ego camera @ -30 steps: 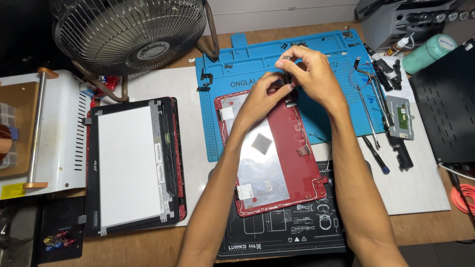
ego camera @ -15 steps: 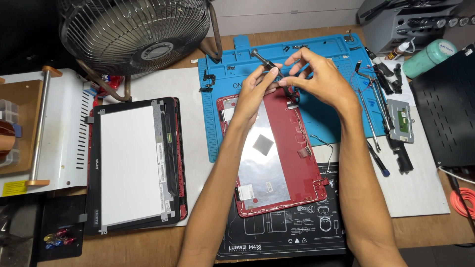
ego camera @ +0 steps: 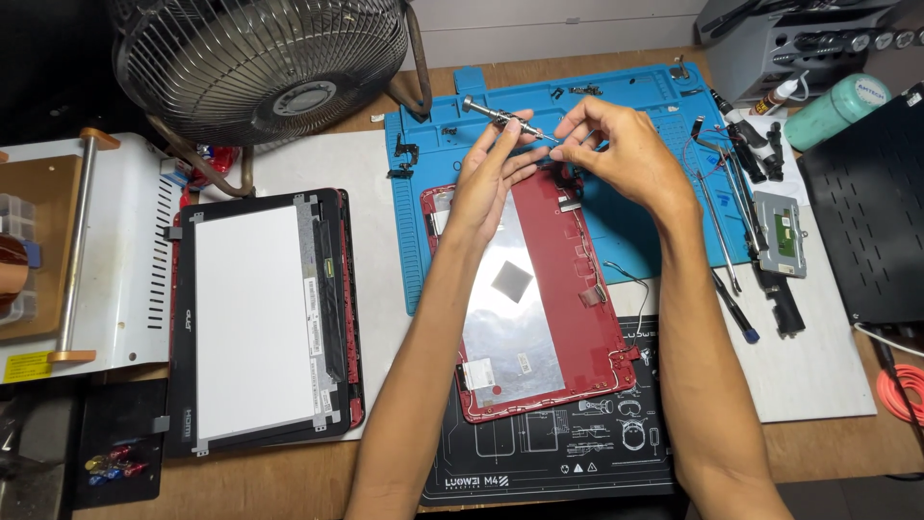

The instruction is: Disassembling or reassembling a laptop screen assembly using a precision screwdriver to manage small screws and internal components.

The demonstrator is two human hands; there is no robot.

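Red plastic forms the laptop lid shell (ego camera: 539,289) lying inside-up at the middle of the bench, its inner face lined with silvery foil and a small grey square pad. This shell is the landmark for all that follows. Its far end rests on a blue silicone work mat (ego camera: 616,106); its near end lies over a black printed mat (ego camera: 558,453).

Just above the shell's far edge, the person's left hand (ego camera: 491,178) holds a slim metal screwdriver (ego camera: 505,118), fingers curled around the shaft, with the handle pointing away to the left. The right hand (ego camera: 621,149) meets it there, thumb and forefinger pinched close at the driver's tip. Whether a screw sits between those fingertips is too small to tell. Both forearms reach across the shell from the near side.

Left of the shell, well apart, lies a bare display panel (ego camera: 255,323) with its white face up, resting in a red and black frame. Beyond that, further left, sits a white metal machine (ego camera: 120,250). Behind the shell to the left stands a desk fan (ego camera: 260,63). Right of the shell lie long thin tools (ego camera: 717,226), a small grey trackpad board (ego camera: 780,231), and a black perforated metal panel (ego camera: 866,221). A teal canister (ego camera: 835,111) lies further back on the right.
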